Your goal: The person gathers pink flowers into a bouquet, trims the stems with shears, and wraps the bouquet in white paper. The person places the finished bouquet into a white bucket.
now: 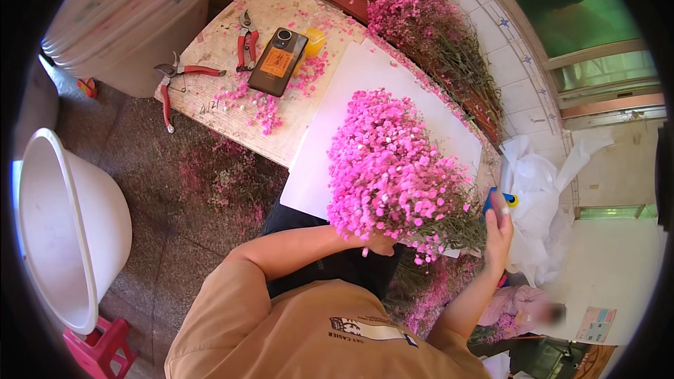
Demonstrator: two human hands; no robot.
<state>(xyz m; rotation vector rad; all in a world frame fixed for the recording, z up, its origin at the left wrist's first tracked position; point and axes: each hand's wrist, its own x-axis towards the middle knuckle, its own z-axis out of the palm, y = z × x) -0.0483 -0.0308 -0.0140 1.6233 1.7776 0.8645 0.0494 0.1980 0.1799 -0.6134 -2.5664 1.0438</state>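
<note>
Bouquet (404,175): long axis diagonal; blossoms (368,151) upper-left, stems (465,230) lower-right.
Left hand (380,243), right hand (499,230): cannot tell grip state.

Pink flowers (393,168), white paper (309,186), red cutter handles (203,70) by the table's (281,137) left edge, blue stars (504,22) on white tiles (519,95).

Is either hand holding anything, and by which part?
The left hand seems to support the pink bouquet from beneath at its near side; the grip is partly hidden. The right hand is at a blue object; a hold cannot be told.
</note>
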